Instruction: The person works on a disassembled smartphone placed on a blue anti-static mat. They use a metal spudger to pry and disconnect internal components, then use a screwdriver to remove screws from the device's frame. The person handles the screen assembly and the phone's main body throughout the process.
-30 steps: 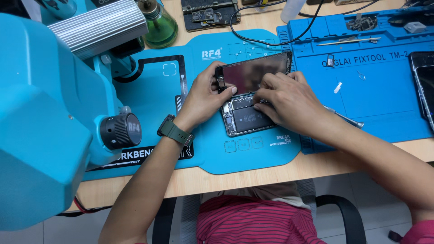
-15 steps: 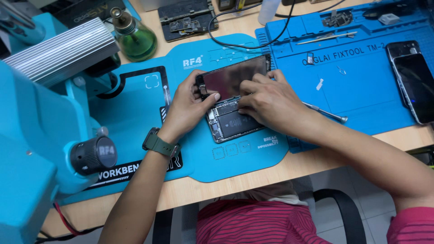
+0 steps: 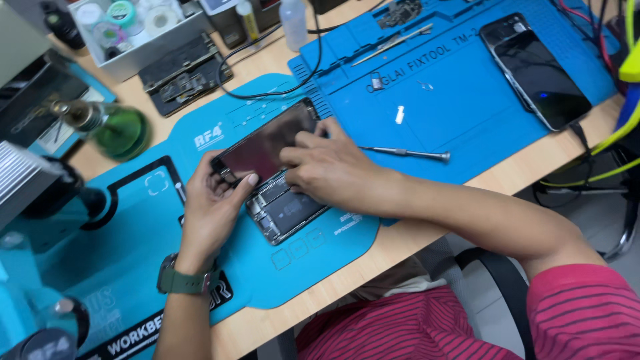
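Lifted phone screen [image 3: 267,143] apparently pinched between both hands' fingers [image 3: 297,157].

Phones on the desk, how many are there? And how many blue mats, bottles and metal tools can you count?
Phones: 2, an opened phone under the left hand and right hand, and a whole black phone
Blue mats: 2, a light one and a darker one
Bottles: 2, green and white
Metal tools: 2, screwdriver and tweezers
Total: 8

Phone repair workshop: blue silicone work mats [image 3: 460,100], opened phone [image 3: 283,210], screwdriver [image 3: 407,154], microscope base
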